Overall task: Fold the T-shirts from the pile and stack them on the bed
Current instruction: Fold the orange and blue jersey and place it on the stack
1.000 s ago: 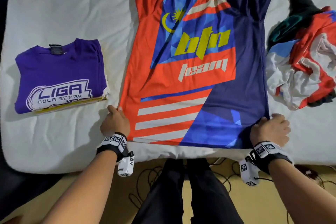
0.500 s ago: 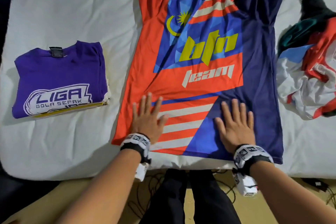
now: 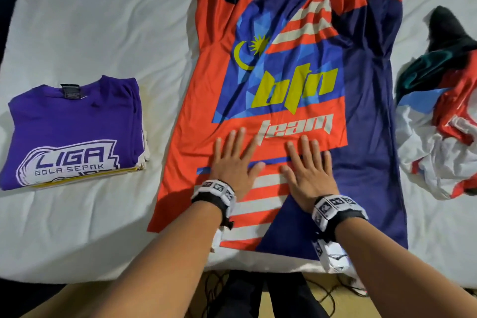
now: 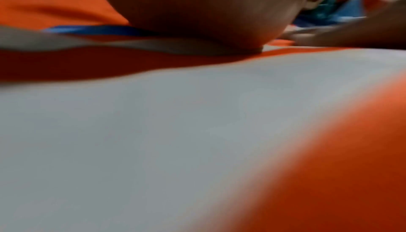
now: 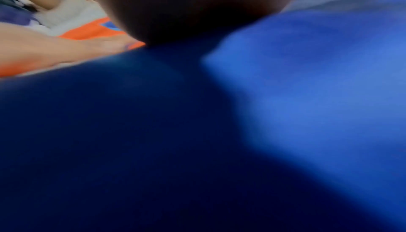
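Jersey (image 3: 296,100) lies lengthwise, collar away; left hand (image 3: 233,165) and right hand (image 3: 309,170) press it, fingers splayed.

Head view evenly lit, sharp, wide-angle bend at edges, soft shadows under forearms. Both wrist views heavily blurred, out of focus.

Both arms reach forward side by side, palms down. The left hand (image 3: 233,161) lies flat with its fingers straight and spread a bit, thumb angled out to the right. The right hand (image 3: 308,170) is the same deal, flat, fingers fanned, thumb pointing toward the left one, thumbs close but not touching. Each wrist has a black band with white marker blocks. The wrist cameras are too blurry to show more than the heel of each palm pressed down.
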A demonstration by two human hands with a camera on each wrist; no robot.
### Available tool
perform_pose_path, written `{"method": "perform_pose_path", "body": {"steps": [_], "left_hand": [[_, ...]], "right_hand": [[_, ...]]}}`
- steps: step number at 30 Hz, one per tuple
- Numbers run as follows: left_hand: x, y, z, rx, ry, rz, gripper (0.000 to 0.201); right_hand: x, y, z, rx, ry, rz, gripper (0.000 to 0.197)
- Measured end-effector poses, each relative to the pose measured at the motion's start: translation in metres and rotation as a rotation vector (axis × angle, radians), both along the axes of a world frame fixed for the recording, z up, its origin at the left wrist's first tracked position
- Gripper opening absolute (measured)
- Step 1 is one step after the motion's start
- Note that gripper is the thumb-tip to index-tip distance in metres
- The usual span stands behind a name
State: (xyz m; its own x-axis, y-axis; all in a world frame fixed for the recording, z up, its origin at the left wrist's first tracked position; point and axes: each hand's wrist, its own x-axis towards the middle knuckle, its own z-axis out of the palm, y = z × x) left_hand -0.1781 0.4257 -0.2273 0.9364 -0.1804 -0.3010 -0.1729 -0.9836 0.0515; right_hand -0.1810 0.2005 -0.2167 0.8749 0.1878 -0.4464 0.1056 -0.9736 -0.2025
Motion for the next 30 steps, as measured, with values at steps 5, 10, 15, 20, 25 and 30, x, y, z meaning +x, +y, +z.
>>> {"method": "perform_pose_path", "body": {"steps": [5, 10, 15, 20, 25, 30], "left_hand": [[0.022, 0.076, 0.006, 0.112, -0.107, 0.326, 0.08], [0.062, 0.012, 0.011, -0.016, -0.188, 0.048, 0.077], [0.097, -0.011, -0.012, -0.012, -0.103, -0.088, 0.073], [0.128, 0.043, -0.012, 0.061, -0.174, 0.172, 0.082], [0.181, 0.001, -0.006, -0.047, -0.17, 0.079, 0.076], [0.227, 0.014, -0.017, -0.033, -0.175, 0.171, 0.08]], "right_hand": [[0.02, -0.064, 0.001, -0.084, -0.031, -0.434, 0.083], [0.06, -0.017, 0.0, 0.015, -0.162, -0.163, 0.076], [0.09, 0.002, -0.019, 0.032, -0.177, 0.115, 0.068], [0.119, -0.049, -0.02, -0.069, -0.159, -0.283, 0.077], [0.172, -0.019, -0.014, -0.007, -0.273, -0.131, 0.075], [0.216, -0.03, -0.021, -0.026, -0.182, -0.133, 0.076]]}}
